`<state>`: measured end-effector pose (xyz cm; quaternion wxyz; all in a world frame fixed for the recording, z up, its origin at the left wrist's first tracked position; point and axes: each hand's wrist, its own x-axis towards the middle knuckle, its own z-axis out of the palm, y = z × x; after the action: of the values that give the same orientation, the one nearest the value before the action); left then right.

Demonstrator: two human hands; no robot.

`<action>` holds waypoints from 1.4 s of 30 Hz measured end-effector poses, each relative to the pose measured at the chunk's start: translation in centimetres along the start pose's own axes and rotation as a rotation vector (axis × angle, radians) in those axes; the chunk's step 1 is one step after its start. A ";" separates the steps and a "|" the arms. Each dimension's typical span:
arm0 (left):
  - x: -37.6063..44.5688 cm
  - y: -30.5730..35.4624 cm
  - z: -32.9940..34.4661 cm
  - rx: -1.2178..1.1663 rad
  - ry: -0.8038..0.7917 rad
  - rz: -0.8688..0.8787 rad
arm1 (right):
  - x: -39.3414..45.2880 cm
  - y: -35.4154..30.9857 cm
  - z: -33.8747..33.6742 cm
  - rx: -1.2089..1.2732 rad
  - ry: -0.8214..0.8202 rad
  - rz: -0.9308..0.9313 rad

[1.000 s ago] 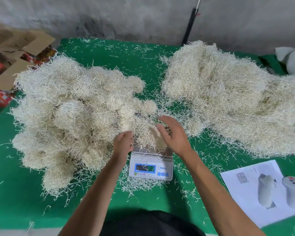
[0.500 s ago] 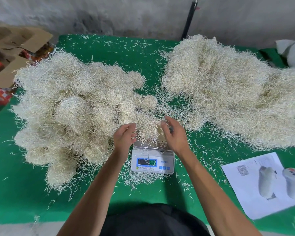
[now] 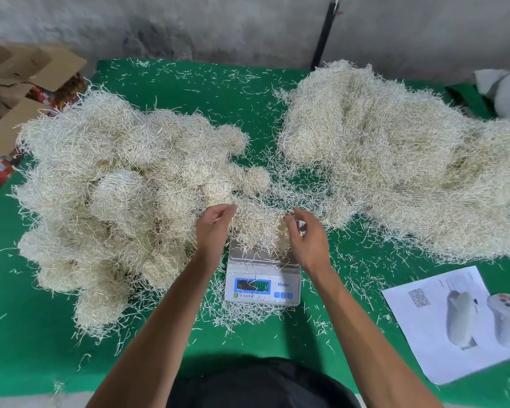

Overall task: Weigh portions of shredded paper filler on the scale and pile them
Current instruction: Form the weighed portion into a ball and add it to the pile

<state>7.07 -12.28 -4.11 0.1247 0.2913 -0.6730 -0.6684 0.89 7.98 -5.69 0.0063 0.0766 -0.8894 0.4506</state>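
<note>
Head view: portion of filler (image 3: 258,228) sits on the scale (image 3: 262,278), left hand (image 3: 214,228) and right hand (image 3: 306,237) flanking it, fingers loosely curled, gripping nothing. Readout blurry — best let go fully, wait for it to settle, then scoop toward the balled pile (image 3: 124,195).

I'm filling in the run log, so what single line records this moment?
step: weighing | portion on scale | left hand, right hand flank portion | display unreadable | portioned pile left, loose pile right
</note>
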 end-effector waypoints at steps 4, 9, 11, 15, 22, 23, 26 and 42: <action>2.1 0.5 1.3 0.049 0.016 -0.008 | 0.3 0.9 0.9 -0.019 -0.092 0.102; 1.3 -0.7 5.4 0.187 -0.205 -0.081 | -0.4 -0.7 4.0 0.080 -0.154 0.193; 0.3 -1.2 6.6 0.153 -0.194 -0.132 | -0.1 -2.2 4.9 0.211 -0.159 0.313; -0.1 2.0 7.7 -0.297 -0.121 -0.421 | 2.4 -5.4 3.8 0.485 -0.081 0.461; 0.3 9.7 4.5 -0.586 -0.155 -0.525 | 2.2 -12.8 2.4 0.253 -0.070 -0.345; -0.2 10.2 4.5 -0.546 -0.178 -0.525 | 2.8 -13.9 2.2 0.312 -0.097 -0.314; -1.2 11.6 4.8 -0.594 -0.316 -0.547 | 5.0 -15.1 0.3 0.229 -0.044 -0.252; 0.2 16.3 1.6 -0.540 -0.282 -0.371 | 2.1 -16.2 0.3 0.270 0.014 -0.449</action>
<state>2.31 -12.07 11.58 -0.0204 0.2700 -0.4184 -0.8669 1.14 -1.99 7.22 0.1021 0.2690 -0.7820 0.5529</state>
